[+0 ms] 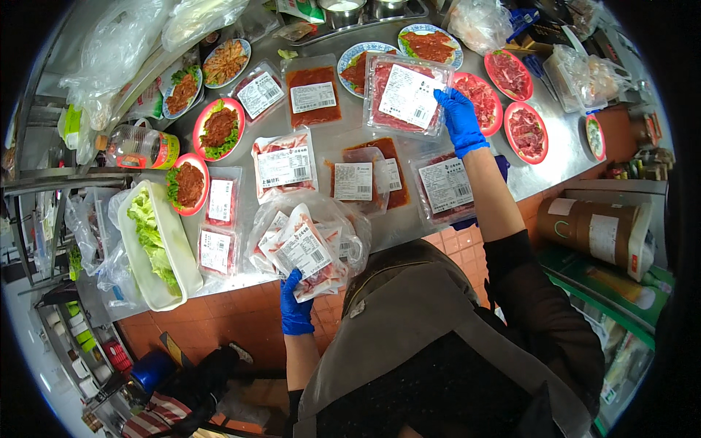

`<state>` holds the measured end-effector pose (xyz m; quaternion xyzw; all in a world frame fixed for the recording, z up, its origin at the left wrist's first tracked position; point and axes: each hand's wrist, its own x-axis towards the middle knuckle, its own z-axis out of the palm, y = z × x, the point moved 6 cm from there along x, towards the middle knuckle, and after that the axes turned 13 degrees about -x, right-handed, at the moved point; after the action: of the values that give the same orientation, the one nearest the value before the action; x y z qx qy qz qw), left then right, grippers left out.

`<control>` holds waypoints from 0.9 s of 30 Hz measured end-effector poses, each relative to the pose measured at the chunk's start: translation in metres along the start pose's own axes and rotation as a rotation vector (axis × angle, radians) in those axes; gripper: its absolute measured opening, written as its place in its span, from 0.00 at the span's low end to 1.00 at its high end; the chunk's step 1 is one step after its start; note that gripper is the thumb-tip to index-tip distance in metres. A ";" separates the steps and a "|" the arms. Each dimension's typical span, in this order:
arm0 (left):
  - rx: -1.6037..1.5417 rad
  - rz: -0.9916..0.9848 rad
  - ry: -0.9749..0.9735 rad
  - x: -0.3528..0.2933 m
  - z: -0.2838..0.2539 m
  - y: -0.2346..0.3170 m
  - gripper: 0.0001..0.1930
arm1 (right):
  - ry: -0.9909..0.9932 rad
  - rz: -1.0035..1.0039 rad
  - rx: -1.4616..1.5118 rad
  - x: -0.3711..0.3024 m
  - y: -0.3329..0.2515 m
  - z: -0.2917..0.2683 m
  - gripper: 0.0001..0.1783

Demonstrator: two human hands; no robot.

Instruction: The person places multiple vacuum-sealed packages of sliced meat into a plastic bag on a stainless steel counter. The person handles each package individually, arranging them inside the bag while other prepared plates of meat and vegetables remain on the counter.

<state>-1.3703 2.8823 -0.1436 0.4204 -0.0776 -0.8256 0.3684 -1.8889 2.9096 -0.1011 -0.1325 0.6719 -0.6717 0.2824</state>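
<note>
My right hand (461, 120), in a blue glove, grips the right edge of a clear packed tray of red meat (381, 120) with a white label. It is over the far middle of the steel table, overlapping a blue-patterned plate. At the near edge my left hand (296, 303), also gloved in blue, is closed on the lower end of a labelled pack of sliced meat (303, 248). That pack lies over similar packs in a clear plastic bag (356, 252). Between my hands are a white-labelled meat slice pack (285, 164) and sauce-coated meat packs (353, 180).
Red-rimmed plates of raw meat (526, 133) line the right side. Sauced meat on lettuce fills a red plate (219, 130) at left. A white tub of lettuce (182, 281) stands at the left edge, near an oil bottle (142, 148). Another meat tray (444, 185) lies near right.
</note>
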 end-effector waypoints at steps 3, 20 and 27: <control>-0.053 -0.008 -0.072 -0.010 0.013 0.001 0.29 | -0.023 -0.156 -0.273 0.007 0.000 0.000 0.10; -0.174 0.039 -0.098 -0.048 -0.006 0.010 0.23 | -0.375 0.184 0.045 -0.014 0.013 0.042 0.22; -0.190 0.086 -0.086 -0.048 -0.026 0.007 0.25 | -0.464 0.134 -0.010 -0.032 -0.002 0.101 0.21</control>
<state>-1.3287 2.9143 -0.1266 0.3441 -0.0326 -0.8298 0.4382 -1.8072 2.8440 -0.0861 -0.2395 0.5997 -0.5998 0.4725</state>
